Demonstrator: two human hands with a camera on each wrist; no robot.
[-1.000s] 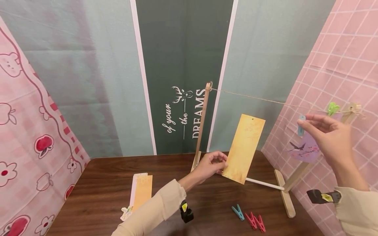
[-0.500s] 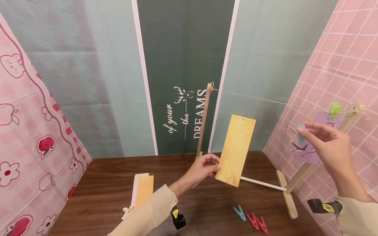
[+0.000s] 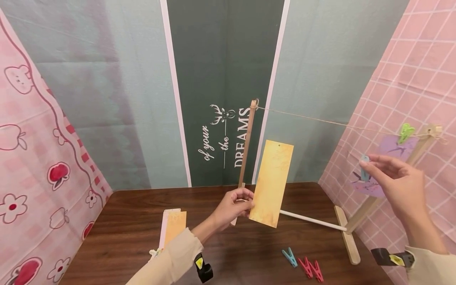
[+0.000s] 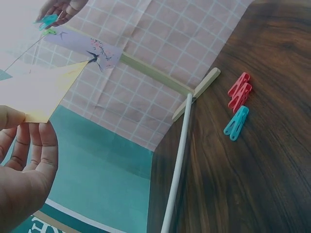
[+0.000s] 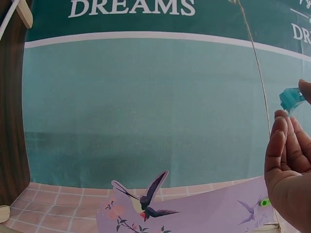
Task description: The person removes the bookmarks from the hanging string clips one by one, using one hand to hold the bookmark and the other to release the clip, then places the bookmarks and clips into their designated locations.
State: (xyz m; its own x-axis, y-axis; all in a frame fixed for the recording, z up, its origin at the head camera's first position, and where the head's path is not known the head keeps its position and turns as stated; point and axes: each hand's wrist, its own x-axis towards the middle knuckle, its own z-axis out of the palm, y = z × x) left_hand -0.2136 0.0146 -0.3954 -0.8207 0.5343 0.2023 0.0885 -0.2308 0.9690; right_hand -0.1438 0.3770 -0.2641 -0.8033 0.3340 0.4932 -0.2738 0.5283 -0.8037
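My left hand (image 3: 233, 206) pinches a yellow paper bookmark (image 3: 272, 182) by its lower left edge, holding it upright in the air below the string. A small hole shows near the bookmark's top. In my right hand (image 3: 400, 182) a blue clothespin (image 3: 365, 168) is pinched between thumb and fingers. That hand is below the string (image 3: 313, 119), in front of a purple bookmark (image 5: 194, 208) with swallows and blossoms. A green clothespin (image 3: 405, 133) fastens the purple bookmark to the string near the right post.
The string runs between two wooden posts (image 3: 247, 146), joined low down by a white rod (image 3: 313, 220). On the table lie a blue clothespin (image 3: 289, 257) and two red clothespins (image 3: 310, 269). More bookmarks (image 3: 174, 227) lie at the left, partly behind my left sleeve.
My left hand has moved left with the yellow bookmark. The right hand has lowered a little with the blue clothespin, showing more of the purple bookmark.
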